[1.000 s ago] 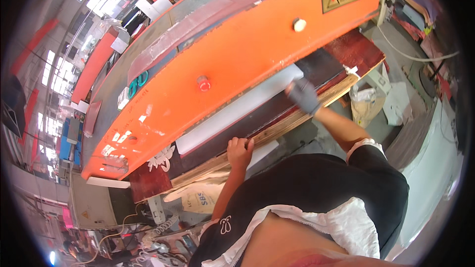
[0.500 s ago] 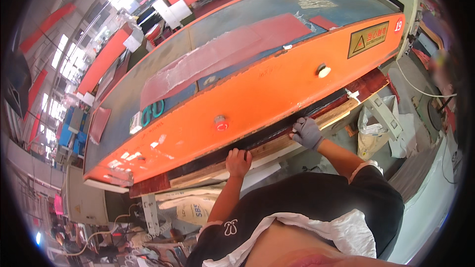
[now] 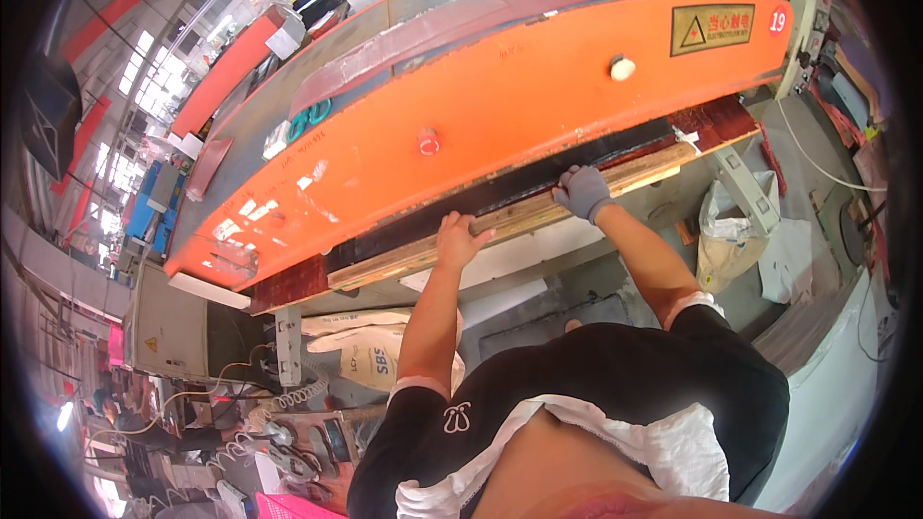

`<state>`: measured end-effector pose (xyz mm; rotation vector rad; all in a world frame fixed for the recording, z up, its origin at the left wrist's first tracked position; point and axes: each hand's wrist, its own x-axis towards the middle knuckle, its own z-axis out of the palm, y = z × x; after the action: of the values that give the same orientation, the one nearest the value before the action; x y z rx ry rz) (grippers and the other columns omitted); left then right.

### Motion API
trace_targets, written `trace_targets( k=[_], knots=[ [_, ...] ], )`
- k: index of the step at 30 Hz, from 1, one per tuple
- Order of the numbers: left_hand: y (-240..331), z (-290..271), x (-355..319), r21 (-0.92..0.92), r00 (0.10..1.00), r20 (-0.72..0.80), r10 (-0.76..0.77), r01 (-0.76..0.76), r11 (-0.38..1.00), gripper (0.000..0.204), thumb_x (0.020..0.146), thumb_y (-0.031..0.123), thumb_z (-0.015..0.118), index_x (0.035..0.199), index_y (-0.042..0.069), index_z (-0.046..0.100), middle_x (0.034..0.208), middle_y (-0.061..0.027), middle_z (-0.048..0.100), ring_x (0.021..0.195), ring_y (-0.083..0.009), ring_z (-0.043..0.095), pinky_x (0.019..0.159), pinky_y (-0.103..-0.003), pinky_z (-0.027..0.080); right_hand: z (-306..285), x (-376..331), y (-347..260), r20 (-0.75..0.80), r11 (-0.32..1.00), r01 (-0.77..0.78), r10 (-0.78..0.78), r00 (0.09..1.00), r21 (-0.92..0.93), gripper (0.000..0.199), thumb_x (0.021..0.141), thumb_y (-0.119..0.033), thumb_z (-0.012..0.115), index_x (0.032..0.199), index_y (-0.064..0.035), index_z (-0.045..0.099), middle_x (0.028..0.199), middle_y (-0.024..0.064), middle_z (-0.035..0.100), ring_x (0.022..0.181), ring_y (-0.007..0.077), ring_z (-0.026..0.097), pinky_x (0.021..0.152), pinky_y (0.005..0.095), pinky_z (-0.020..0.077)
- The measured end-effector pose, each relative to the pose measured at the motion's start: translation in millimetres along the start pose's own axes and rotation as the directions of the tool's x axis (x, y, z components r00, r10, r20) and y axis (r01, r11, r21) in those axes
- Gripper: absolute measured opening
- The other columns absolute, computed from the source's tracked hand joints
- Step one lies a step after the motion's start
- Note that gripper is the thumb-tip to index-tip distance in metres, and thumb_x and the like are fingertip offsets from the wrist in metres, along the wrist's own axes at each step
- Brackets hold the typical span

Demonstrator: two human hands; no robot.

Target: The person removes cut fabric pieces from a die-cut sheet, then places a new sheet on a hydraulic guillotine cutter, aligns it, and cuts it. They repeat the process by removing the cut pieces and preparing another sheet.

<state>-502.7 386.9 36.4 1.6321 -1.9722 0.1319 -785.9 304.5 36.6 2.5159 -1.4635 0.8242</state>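
- Fingers of the left hand [image 3: 460,238], bare, lie spread and flat on the long wooden board [image 3: 510,221], palm down on its near edge; they press on it and do not close round it.
- Fingers of the right hand [image 3: 581,190], in a grey glove, curl over the same board further along, knuckles up; whether the tips hook under the far edge I cannot tell.
- That board lies along the front of the worktop [image 3: 538,245], right under the lip of the big orange machine cover [image 3: 500,115], with a dark slab [image 3: 577,168] between board and cover.
- To do this well, I judge, both hands should push evenly so the board stays parallel to the cover and does not skew at one end.
- Fingertips want to stay on the near edge and top face, clear of the narrow gap under the cover (a pinch point, by the look of it).
- Sacks [image 3: 370,351] and a pale bag [image 3: 726,240] sit on the floor below, near the legs, so footing deserves care.
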Motion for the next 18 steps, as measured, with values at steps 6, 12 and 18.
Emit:
trace_targets(
  k=[6,12,18],
  knots=[
    [21,-11,-34,-0.007,0.998,0.065,-0.004,0.005,1.000,0.048,0.064,0.042,0.075,0.089,0.003,0.065,0.086,-0.0117,0.054,0.088,-0.0303,0.051,0.077,-0.039,0.045,-10,-48,-9,-0.074,1.000,0.012,-0.012,0.997,0.010,0.029,0.078,-0.037,0.055,0.069,-0.0098,0.060,0.073,0.0106,0.056,0.069,0.0296,0.055,0.064,0.0421,0.0436],
    [72,-48,-115,-0.089,0.986,0.164,0.024,-0.009,0.996,0.041,0.063,0.040,0.075,0.080,0.005,0.061,0.082,-0.0084,0.053,0.086,-0.0282,0.052,0.073,-0.040,0.045,-60,-139,-46,-0.282,0.997,0.063,-0.050,0.958,0.036,0.018,0.071,-0.025,0.062,0.067,-0.0094,0.054,0.068,0.0106,0.052,0.064,0.0308,0.052,0.060,0.0428,0.0412],
    [122,-71,-204,-0.123,0.975,0.217,0.041,-0.015,0.992,0.037,0.064,0.038,0.074,0.080,0.007,0.061,0.082,-0.0064,0.053,0.087,-0.0269,0.052,0.072,-0.041,0.044,-104,-220,-86,-0.175,0.975,-0.076,0.114,0.978,0.211,0.024,0.071,-0.023,0.067,0.084,-0.0071,0.055,0.078,0.0113,0.054,0.072,0.0322,0.054,0.062,0.0399,0.0432]
  ],
)
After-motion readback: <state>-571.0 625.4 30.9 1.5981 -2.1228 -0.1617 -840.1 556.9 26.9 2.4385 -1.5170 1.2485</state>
